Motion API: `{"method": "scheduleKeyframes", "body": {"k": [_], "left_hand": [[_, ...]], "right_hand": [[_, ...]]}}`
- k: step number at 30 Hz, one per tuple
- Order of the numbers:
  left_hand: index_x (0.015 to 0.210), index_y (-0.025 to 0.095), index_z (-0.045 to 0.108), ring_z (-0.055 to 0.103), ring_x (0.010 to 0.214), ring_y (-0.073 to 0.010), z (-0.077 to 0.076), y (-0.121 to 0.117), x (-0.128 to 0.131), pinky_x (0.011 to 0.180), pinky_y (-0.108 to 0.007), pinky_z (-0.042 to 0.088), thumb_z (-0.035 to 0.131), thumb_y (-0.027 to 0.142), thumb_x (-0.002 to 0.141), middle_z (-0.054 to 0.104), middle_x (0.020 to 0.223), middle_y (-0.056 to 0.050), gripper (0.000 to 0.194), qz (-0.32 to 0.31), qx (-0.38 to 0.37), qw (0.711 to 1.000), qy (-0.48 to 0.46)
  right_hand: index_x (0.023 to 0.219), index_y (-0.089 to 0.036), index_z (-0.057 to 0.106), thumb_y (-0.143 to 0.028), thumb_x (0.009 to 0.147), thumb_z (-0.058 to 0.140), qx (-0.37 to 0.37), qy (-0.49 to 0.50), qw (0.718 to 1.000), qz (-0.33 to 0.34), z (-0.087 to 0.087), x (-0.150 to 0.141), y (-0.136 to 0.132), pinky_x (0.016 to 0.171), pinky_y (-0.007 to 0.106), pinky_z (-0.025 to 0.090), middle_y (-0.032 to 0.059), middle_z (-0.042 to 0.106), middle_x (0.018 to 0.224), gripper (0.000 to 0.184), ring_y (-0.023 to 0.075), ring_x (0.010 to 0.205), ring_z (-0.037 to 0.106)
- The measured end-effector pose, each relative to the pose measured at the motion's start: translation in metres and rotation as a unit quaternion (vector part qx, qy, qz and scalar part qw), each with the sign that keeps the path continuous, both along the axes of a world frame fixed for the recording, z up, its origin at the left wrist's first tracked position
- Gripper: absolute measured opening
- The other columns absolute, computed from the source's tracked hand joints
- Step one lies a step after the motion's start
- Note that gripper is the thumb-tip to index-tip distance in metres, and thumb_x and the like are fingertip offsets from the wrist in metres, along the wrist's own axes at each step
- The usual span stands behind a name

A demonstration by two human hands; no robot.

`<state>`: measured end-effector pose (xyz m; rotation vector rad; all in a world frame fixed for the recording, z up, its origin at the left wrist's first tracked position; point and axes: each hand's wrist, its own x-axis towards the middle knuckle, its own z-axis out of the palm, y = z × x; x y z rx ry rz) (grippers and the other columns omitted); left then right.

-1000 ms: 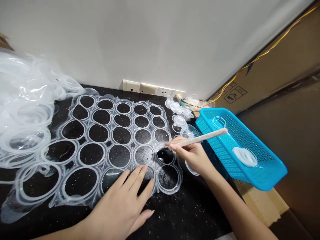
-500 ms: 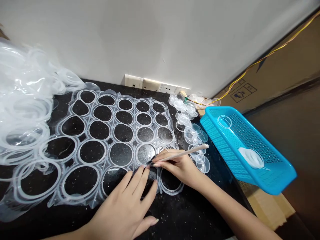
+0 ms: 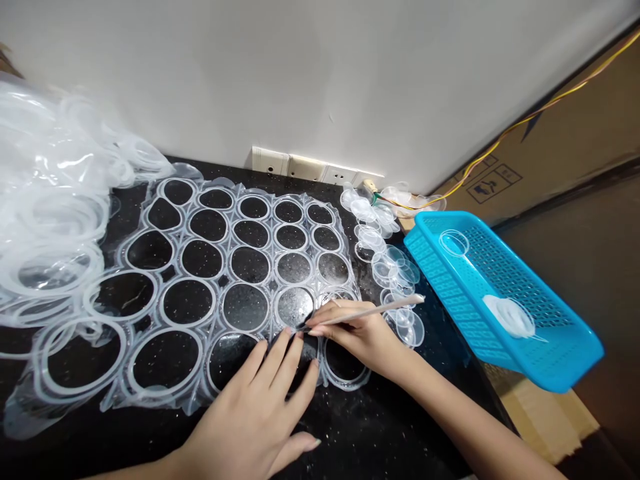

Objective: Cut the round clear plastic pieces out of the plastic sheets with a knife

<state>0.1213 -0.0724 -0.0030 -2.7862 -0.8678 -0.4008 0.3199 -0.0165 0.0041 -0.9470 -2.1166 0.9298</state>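
Right hand (image 3: pixel 357 337), pinching a wooden stick (image 3: pixel 373 310), had moved its tip onto the clear plastic ring sheet (image 3: pixel 220 268), left hand (image 3: pixel 255 407) spread open flat there.

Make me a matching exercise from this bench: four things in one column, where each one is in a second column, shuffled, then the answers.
Things:
1. Pale stick
2. Clear plastic discs
3. White bundle of film
4. Holed clear plastic sheet

Places:
A. Under the left hand
B. In the blue basket
C. Held in the right hand
D. Between the sheet and the basket

Pairs: 1-C, 2-D, 3-B, 4-A
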Motion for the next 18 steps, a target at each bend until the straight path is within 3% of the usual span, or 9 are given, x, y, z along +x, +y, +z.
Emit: {"method": "scheduleKeyframes", "body": {"k": [5,10,13,18], "left_hand": [[0.109,0.014,0.061,0.053,0.108,-0.0359,-0.001,0.001,-0.001,0.088,-0.046,0.023,0.061,0.063,0.069,0.059,0.116,-0.022,0.063,-0.008,-0.007,1.0,-0.002],[0.108,0.015,0.062,0.052,0.109,-0.0326,-0.002,0.001,-0.003,0.089,-0.045,0.022,0.053,0.056,0.079,0.059,0.116,-0.021,0.051,-0.009,-0.016,1.0,-0.014],[0.106,0.017,0.062,0.052,0.109,-0.0304,-0.002,0.001,-0.004,0.09,-0.044,0.022,0.046,0.055,0.083,0.059,0.117,-0.019,0.047,-0.008,-0.021,0.999,-0.029],[0.112,0.019,0.06,0.049,0.112,-0.0329,-0.002,-0.001,-0.005,0.088,-0.044,0.028,0.045,0.058,0.082,0.057,0.12,-0.019,0.051,-0.013,-0.045,0.999,-0.009]], "right_hand": [[0.102,-0.012,0.063,-0.017,0.089,0.05,0.111,-0.066,0.99,0.059,-0.003,0.004,-0.008,0.073,0.023,0.056,0.0093,0.068,0.093,0.018,0.0127,0.085,0.064],[0.106,-0.006,0.06,-0.017,0.091,0.045,0.217,-0.151,0.962,0.071,-0.002,0.004,-0.01,0.078,0.028,0.056,0.0178,0.065,0.108,0.023,0.0192,0.097,0.064],[0.108,-0.005,0.059,-0.015,0.092,0.042,0.225,-0.161,0.959,0.067,-0.007,0.003,-0.008,0.081,0.027,0.056,0.0189,0.064,0.11,0.026,0.0188,0.1,0.063],[0.109,-0.012,0.06,-0.015,0.09,0.047,0.195,-0.098,0.976,-0.007,-0.015,0.003,0.009,0.088,0.025,0.052,0.0122,0.064,0.111,0.023,0.0141,0.103,0.061]]}}
